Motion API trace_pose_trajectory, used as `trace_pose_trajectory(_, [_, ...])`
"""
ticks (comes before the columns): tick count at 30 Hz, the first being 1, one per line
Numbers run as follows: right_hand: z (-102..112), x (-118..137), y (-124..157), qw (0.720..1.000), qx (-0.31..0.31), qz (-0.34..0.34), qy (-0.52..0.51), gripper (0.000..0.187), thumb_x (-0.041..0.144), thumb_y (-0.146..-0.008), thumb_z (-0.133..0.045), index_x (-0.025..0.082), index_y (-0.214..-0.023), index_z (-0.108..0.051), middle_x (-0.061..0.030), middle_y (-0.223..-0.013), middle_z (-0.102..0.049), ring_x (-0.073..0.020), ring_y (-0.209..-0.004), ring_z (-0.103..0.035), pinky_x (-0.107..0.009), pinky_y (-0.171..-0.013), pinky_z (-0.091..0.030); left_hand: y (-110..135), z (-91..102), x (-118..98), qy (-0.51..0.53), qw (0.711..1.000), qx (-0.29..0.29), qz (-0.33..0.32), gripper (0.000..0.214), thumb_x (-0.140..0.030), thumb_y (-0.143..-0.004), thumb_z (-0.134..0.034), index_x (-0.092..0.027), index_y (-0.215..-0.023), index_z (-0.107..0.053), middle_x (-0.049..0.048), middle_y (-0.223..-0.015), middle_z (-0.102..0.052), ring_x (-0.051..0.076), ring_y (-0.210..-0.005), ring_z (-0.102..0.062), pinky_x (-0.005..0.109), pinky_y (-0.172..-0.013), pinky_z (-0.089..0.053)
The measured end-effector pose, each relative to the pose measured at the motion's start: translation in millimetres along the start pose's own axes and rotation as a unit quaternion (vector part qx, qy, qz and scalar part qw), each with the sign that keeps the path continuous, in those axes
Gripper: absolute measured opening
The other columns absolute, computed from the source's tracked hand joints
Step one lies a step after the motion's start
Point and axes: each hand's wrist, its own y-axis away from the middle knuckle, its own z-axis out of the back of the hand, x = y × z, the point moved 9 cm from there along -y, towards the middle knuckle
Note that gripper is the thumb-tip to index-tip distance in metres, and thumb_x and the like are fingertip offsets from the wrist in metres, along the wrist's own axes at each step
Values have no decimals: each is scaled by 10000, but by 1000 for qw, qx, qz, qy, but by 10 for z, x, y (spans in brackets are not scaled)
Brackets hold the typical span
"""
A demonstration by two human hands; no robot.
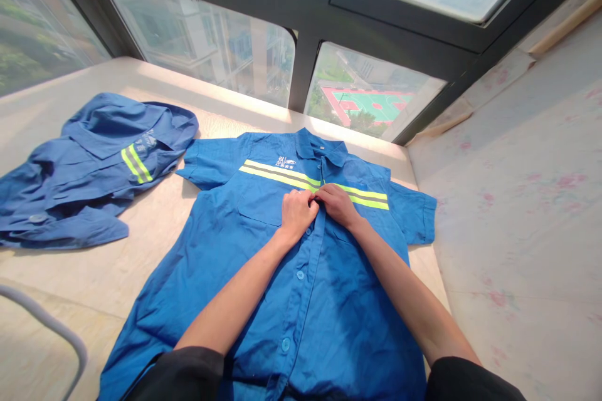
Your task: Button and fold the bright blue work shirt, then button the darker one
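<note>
A blue short-sleeved work shirt (357, 301) lies spread out face up, its collar toward the window. Yellow-green and grey reflective stripes cross its chest, with a white logo above them at left. My left hand (298, 213) and my right hand (337, 203) meet at the front placket, just below the stripes. Both are closed, fingertips pinching the placket edges; any button between them is hidden. Below my hands, several blue buttons (300, 275) show along one placket edge, with the other edge lying beside them.
A second blue garment (94, 156) with a reflective strip lies crumpled at the left. Dark-framed windows (301, 69) stand behind the pale sill surface (160, 225). A floral-patterned wall (527, 200) bounds the right. A grey curved tube (51, 319) juts in at lower left.
</note>
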Motion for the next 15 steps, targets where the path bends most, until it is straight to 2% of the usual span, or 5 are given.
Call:
trace_pose_trajectory(9, [15,-27,7,1000,-5,-9,-18,248,183,-986,-442,169,-934,-685,-77,-892,-635,-170,-866,-530,-294,-788,-427,-17,18,14,54,999,-6,-3,134,-326,-854,-626,-224,-905,-697,25,-910,-733,199,-919,-620,314,-844,-421])
trace_pose_trajectory(15, [62,3,59,999,-23,2,-45,220,235,-989,-459,171,-1025,-666,-80,-918,-632,-176,-880,-539,-309,-799,-448,-68,52,76,113,993,15,5,184,-222,-886,-531,-220,-907,-713,11,-896,-743,161,-855,-639,278,-815,-456])
